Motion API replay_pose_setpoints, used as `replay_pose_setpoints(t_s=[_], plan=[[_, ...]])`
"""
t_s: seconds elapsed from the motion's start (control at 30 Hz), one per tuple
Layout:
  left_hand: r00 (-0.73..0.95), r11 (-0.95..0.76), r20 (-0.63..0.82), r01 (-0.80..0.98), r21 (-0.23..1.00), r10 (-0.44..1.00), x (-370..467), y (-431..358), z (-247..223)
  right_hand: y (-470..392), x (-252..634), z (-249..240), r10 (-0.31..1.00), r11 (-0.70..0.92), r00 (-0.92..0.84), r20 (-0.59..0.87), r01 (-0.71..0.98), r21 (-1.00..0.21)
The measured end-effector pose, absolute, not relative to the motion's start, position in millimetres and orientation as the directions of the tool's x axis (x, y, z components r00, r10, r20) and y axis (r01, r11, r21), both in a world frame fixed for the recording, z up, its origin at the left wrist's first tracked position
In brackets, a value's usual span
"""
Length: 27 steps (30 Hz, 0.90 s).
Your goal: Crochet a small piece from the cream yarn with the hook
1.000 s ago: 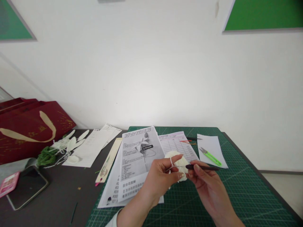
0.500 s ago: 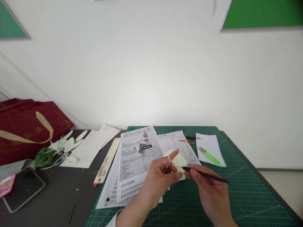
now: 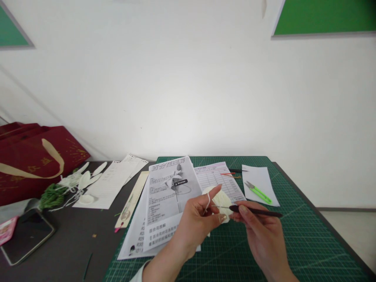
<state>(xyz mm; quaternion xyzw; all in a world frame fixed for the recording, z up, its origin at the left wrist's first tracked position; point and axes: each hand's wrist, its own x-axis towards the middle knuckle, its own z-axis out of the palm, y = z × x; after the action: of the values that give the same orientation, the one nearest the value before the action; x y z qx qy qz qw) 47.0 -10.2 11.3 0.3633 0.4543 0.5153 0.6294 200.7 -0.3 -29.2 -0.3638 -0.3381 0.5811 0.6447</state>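
A crochet hook [image 3: 258,212] with a dark handle is held like a pen in my right hand [image 3: 266,235]; its thin metal shaft points left. White yarn [image 3: 208,200] loops round the raised index finger of my left hand [image 3: 195,221], whose thumb and other fingers pinch together at the hook's tip. Any stitches in that pinch are too small to make out. Directly behind the fingers is a cream-white ball of yarn [image 3: 221,197], partly covered by both hands. Printed pattern sheets [image 3: 164,196] lie left of my hands on the green cutting mat [image 3: 235,254].
Green thread snips [image 3: 258,192] lie on white paper [image 3: 261,174] at right. A form sheet [image 3: 210,176] is behind the yarn. Leftward are a ruler [image 3: 132,199], white crocheted petals [image 3: 85,180], green yarn [image 3: 53,196], a phone [image 3: 28,237] and a red gift bag [image 3: 38,156].
The hook has shifted slightly, and more of its metal shaft shows between my hands. My left hand keeps nearly the same pose. The whole view has moved a little.
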Motion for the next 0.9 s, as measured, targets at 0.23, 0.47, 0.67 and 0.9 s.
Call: replay_pose_setpoints(t_s=[0.23,0.47,0.67,0.9], plan=[[0.067,0.234,-0.225,-0.350,0.907,0.972,45.1,-5.1,7.9,4.9,195.8,-22.1,0.980,-0.184,-0.079,-0.181,-0.702,-0.688],[0.035,0.228,-0.231,-0.369,0.901,0.972,47.1,-6.0,5.1,2.9,194.7,-21.1,0.974,-0.200,-0.080,-0.211,-0.743,-0.639],[0.049,0.229,-0.226,-0.355,0.906,0.973,47.3,-8.8,14.4,4.4,194.4,-19.5,0.975,-0.207,-0.104,-0.196,-0.744,-0.635],[0.061,0.225,-0.218,-0.328,0.917,0.974,48.9,-11.0,18.0,6.7,193.6,-15.7,0.970,-0.241,-0.155,-0.189,-0.732,-0.638]])
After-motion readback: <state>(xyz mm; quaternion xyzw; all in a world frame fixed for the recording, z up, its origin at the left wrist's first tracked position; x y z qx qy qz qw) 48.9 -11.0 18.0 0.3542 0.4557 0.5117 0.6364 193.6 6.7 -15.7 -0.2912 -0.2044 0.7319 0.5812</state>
